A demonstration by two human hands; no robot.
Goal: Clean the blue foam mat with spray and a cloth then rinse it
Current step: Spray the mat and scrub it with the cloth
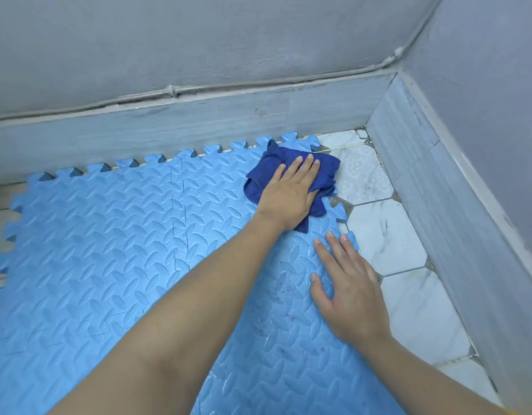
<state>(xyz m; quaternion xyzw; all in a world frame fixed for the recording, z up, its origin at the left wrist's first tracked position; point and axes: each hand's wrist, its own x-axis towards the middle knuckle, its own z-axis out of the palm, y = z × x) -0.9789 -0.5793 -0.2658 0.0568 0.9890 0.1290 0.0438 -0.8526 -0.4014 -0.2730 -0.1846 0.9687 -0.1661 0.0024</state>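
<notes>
Fingers [300, 167] of the left hand [288, 194] lie straight and close together, flat on top of a dark blue cloth [291, 178], pressing it down onto the blue foam mat [109, 235] rather than curling round it. The cloth is bunched and crumpled, sitting at the far right corner of the mat, with one edge reaching just over the mat's toothed border toward the floor tiles [390, 244]. The left forearm stretches diagonally across the mat from the lower left.

Nearer the camera, the right hand [353, 298] rests palm down on the mat close to its right edge, fingers straight and slightly spread, holding nothing. Its fingertips point toward the cloth but stay apart from it, and one of them reaches a tab of the mat's edge.

The mat is made of interlocking pieces with a raised woven pattern; a seam runs down the middle. It lies flat on the floor, its far edge against a grey skirting board [198, 127] below a grey wall [198, 40]. Around the right hand the mat's surface looks wet and shiny, with a few dark specks. White hexagonal tiles with dark grout show between the mat's right edge and the side wall.
</notes>
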